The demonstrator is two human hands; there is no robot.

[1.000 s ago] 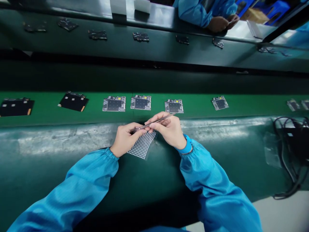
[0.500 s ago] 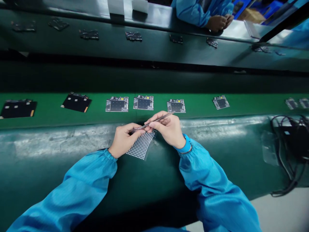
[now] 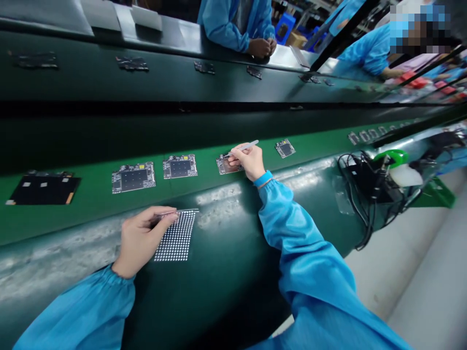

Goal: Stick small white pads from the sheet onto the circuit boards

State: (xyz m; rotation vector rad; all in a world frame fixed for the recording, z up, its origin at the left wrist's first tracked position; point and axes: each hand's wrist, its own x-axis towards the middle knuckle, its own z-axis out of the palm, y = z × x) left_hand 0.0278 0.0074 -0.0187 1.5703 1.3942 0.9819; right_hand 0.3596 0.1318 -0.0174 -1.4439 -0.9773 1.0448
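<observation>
My right hand [image 3: 250,160] is closed on metal tweezers [image 3: 243,147], whose tips rest on a circuit board [image 3: 226,166] lying on the green conveyor belt [image 3: 91,197]. My left hand [image 3: 142,238] pinches the top edge of a sheet of small white dots [image 3: 177,236] and holds it flat against the dark green bench edge [image 3: 226,233]. Both arms wear blue sleeves.
More circuit boards [image 3: 134,177] [image 3: 180,167] [image 3: 285,148] and a black panel [image 3: 44,188] ride the belt. A second, darker belt [image 3: 164,73] behind carries further parts. Co-workers in blue sit across it. Black cables and a box [image 3: 368,187] hang at the right.
My right hand left the dotted sheet and reached forward with the tweezers to a board on the belt. My head turned right; the left hand stays on the sheet.
</observation>
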